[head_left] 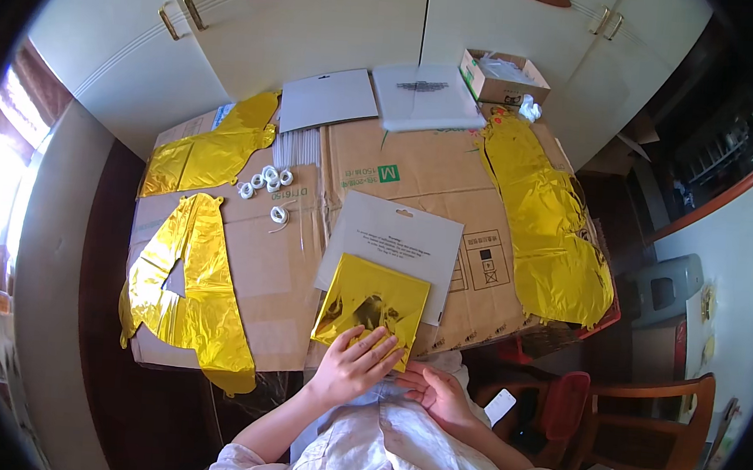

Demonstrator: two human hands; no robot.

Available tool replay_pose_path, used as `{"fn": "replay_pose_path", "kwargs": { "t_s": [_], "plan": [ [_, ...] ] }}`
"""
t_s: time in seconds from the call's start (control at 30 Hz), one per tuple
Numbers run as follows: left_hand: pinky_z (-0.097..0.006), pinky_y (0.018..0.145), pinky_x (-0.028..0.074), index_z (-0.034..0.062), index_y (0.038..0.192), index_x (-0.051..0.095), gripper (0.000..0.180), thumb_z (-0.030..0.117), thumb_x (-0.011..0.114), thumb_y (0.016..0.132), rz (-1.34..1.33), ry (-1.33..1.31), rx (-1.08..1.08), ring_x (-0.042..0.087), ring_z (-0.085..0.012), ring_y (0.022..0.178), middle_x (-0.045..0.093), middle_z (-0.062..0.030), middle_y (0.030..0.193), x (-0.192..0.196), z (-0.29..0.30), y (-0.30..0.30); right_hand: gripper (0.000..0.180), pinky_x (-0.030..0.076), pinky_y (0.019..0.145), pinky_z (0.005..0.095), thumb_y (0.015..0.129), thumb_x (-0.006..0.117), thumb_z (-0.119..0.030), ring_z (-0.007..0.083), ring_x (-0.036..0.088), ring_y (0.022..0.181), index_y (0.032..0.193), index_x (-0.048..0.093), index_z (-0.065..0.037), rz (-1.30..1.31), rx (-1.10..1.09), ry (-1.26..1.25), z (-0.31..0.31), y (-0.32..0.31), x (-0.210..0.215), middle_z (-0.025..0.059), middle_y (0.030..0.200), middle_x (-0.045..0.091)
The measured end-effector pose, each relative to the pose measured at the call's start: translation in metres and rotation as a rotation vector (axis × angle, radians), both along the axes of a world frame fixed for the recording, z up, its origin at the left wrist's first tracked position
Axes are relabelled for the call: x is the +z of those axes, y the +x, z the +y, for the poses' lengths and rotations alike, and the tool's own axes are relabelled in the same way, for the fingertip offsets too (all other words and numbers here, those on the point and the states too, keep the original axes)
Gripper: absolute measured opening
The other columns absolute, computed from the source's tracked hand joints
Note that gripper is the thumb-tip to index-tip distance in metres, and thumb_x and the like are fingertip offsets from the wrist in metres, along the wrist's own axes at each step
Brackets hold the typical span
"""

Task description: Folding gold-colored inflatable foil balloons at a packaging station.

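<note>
A folded gold foil sheet [381, 292], probably a flat foil balloon, lies near the front edge of the cardboard-covered table. My left hand [357, 365] rests on its lower part, fingers stretched out flat. Just off its lower right corner is my right hand [440, 394], palm turned up and fingers apart; whether a fingertip touches the foil I cannot tell. Beneath the foil are overlapping pale flat packages [424, 238], the upper one printed and with a hanging slot.
Unfolded gold foil balloons lie at the front left [203, 284], back left [207, 158] and right [543, 220]. Small white ribbon rolls [267, 178] and white sticks [296, 148] sit left of centre. Flat packages [329, 101] and a small carton [503, 80] stand at the back. A wooden chair [643, 420] is right.
</note>
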State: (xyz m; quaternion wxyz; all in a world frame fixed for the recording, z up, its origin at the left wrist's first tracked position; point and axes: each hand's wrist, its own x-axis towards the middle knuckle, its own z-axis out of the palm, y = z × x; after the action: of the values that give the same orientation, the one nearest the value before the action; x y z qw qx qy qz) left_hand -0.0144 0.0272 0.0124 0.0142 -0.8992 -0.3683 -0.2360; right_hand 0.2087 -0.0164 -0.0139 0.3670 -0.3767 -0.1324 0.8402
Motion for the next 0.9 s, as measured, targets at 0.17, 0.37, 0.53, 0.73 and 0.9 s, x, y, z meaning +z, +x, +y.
{"fn": "replay_pose_path", "kwargs": {
  "t_s": [0.17, 0.37, 0.53, 0.73, 0.9],
  "plan": [
    [-0.037, 0.089, 0.048, 0.0134, 0.109, 0.07, 0.033, 0.014, 0.063, 0.077, -0.027, 0.019, 0.045, 0.063, -0.0205, 0.108, 0.068, -0.0024, 0.113, 0.015, 0.017, 0.007, 0.03, 0.049, 0.085, 0.0315, 0.098, 0.053, -0.014, 0.0202, 0.065, 0.103, 0.124, 0.061, -0.003, -0.41, 0.225, 0.319, 0.001, 0.006, 0.017, 0.0093, 0.116, 0.067],
    [-0.036, 0.088, 0.047, 0.012, 0.11, 0.069, 0.033, 0.015, 0.066, 0.077, -0.082, -0.014, 0.054, 0.062, -0.0192, 0.106, 0.066, -0.0028, 0.114, 0.016, 0.03, 0.009, 0.032, 0.047, 0.087, 0.0392, 0.081, 0.067, -0.01, 0.0261, 0.062, 0.109, 0.113, 0.066, -0.007, -1.415, 0.064, 1.557, 0.04, 0.012, 0.023, 0.0097, 0.113, 0.067],
    [-0.037, 0.089, 0.047, 0.0112, 0.111, 0.068, 0.034, 0.016, 0.068, 0.077, -0.062, -0.006, 0.041, 0.061, -0.0191, 0.107, 0.065, -0.0034, 0.115, 0.015, 0.035, 0.008, 0.027, 0.041, 0.101, 0.0435, 0.079, 0.069, -0.015, 0.0274, 0.052, 0.124, 0.106, 0.07, -0.009, -1.566, 0.167, 1.613, 0.072, 0.008, 0.026, 0.0103, 0.131, 0.057],
    [-0.037, 0.089, 0.047, 0.011, 0.111, 0.067, 0.033, 0.016, 0.065, 0.078, 0.032, 0.05, 0.009, 0.06, -0.0197, 0.108, 0.064, -0.0047, 0.115, 0.019, 0.043, 0.006, 0.03, 0.042, 0.104, 0.0441, 0.077, 0.07, -0.013, 0.0293, 0.053, 0.122, 0.107, 0.071, -0.012, -1.516, 0.183, 1.631, 0.077, 0.01, 0.024, 0.0117, 0.129, 0.056],
    [-0.036, 0.087, 0.047, 0.0108, 0.109, 0.067, 0.033, 0.016, 0.065, 0.077, 0.059, 0.085, -0.036, 0.062, -0.018, 0.102, 0.065, -0.0042, 0.112, 0.019, 0.062, 0.005, 0.029, 0.044, 0.103, 0.0454, 0.075, 0.069, -0.01, 0.031, 0.055, 0.12, 0.104, 0.072, -0.012, -1.477, 0.169, 1.599, 0.078, 0.009, 0.025, 0.0123, 0.124, 0.058]
  ]
}}
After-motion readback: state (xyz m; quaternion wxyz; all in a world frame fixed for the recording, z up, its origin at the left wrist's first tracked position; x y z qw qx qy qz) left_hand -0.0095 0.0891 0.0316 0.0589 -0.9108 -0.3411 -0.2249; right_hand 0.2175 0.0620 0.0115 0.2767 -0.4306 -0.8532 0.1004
